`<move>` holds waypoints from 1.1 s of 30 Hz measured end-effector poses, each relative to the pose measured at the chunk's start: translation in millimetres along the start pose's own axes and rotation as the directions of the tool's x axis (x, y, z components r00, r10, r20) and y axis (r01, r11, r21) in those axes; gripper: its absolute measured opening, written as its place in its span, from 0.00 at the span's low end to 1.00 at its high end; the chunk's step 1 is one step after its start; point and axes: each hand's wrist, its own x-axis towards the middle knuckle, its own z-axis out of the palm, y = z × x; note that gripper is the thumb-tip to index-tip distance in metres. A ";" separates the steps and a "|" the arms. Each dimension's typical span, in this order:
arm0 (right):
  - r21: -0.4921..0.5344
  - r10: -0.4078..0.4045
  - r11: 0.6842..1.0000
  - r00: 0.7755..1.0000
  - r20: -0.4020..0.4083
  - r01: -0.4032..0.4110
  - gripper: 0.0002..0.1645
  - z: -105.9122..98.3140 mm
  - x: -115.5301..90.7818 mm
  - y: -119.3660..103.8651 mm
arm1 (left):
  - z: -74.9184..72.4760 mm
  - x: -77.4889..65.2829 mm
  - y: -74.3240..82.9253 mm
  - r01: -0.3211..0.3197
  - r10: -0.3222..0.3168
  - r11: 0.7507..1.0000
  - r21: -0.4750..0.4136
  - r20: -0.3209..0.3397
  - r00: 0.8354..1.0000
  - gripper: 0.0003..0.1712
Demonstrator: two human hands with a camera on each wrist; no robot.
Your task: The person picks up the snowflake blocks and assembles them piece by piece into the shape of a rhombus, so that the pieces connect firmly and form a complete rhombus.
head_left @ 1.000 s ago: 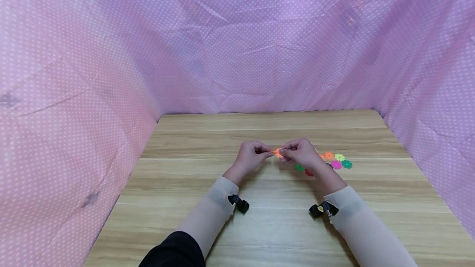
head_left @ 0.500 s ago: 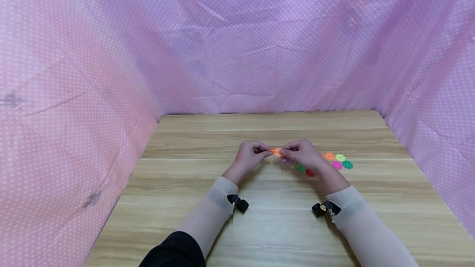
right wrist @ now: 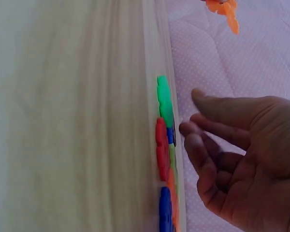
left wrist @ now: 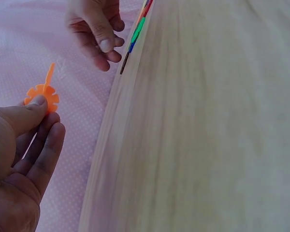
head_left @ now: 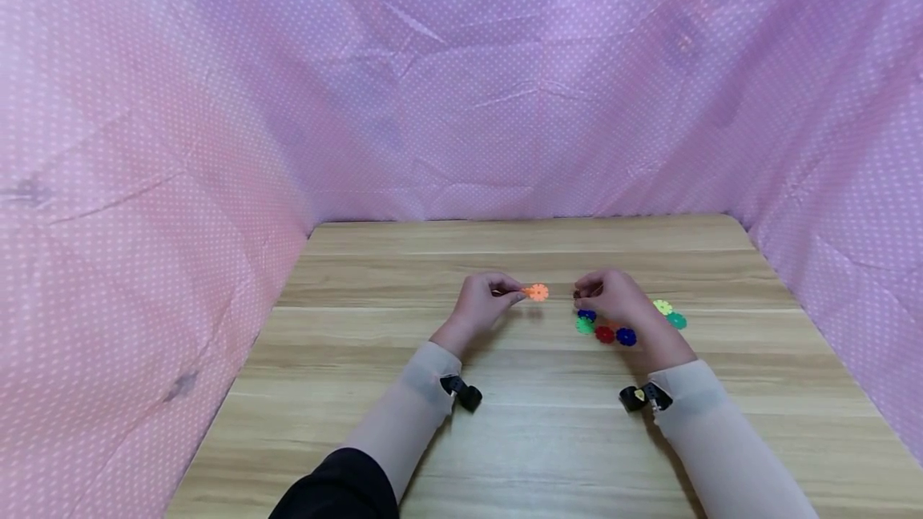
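Observation:
Between thumb and fingers my left hand [head_left: 481, 301] pinches one of two interlocking orange flower-shaped discs [head_left: 538, 292]. They are joined roughly at right angles, as the left wrist view shows, and held above the table. My right hand [head_left: 614, 296] is over the loose discs, apart from the orange pair. In the right wrist view its thumb and fingers are spread with nothing between them. Around it lie a green disc [head_left: 585, 326], a red disc [head_left: 605, 335] and a blue disc [head_left: 626, 336]. Another blue disc [head_left: 587, 315] is partly covered.
A yellow disc [head_left: 663, 307] and a darker green disc [head_left: 676, 320] lie right of my right wrist. A brown disc [left wrist: 124, 63] shows edge-on in the left wrist view. The wooden table [head_left: 461, 247] is bordered by pink dotted cloth [head_left: 461, 102].
My right hand has let go of the orange discs and moved right, over the loose discs. My left hand still holds the joined orange pair in nearly the same place.

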 end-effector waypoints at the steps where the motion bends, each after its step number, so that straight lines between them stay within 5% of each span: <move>1: -0.014 0.003 1.000 1.000 -0.001 -0.003 0.20 0.0 0.5 1.5 | -0.1 0.1 -0.1 -0.001 0.001 1.000 -0.001 0.000 1.000 0.02; 19: -0.192 0.061 0.979 0.998 -0.032 -0.066 0.20 -6.9 -0.1 12.0 | -0.2 -0.3 -2.0 -0.003 0.003 1.000 -0.013 0.009 1.000 0.02; 33: -0.194 0.073 0.978 0.997 -0.034 -0.078 0.18 -5.0 -2.0 9.5 | 1.7 -1.2 -2.4 0.010 -0.010 1.000 -0.024 0.009 1.000 0.03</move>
